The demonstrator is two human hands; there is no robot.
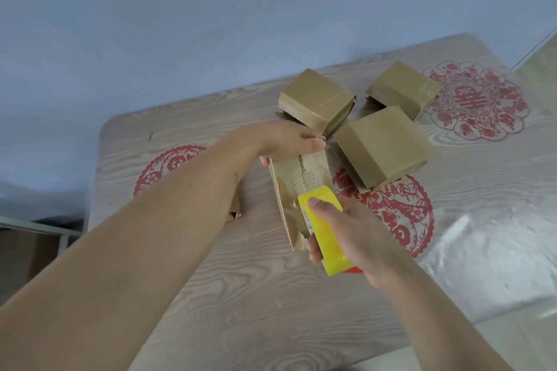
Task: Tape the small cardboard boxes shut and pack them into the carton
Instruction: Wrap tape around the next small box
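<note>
The left hand [289, 141] reaches across the pale wood-grain bench [211, 280] and pinches the far end of the small brown cardboard box [289, 199] being sealed, thumb along its top edge. That box lies lengthwise near the middle of the bench, with a strip of clear tape [310, 172] stretched down its top face. It looks light and thin-walled, likely to slide or buckle under pull, so holding it at the far end while the tape is drawn toward the body seems sensible.

The right hand [346, 232] curls around a yellow tape roll [325, 235] at the near end of the box, thumb pressed on its face; a red part shows just beneath.

Further right, three more small brown cardboard boxes stand close together: one behind [316, 96] touching the left hand's fingertips, one [385, 147] just beside the taped box, and one [404, 87] at the back. Glossy tape bands show on the two rear ones. Their flat sides look the best places to grip. I cannot see the carton.
</note>
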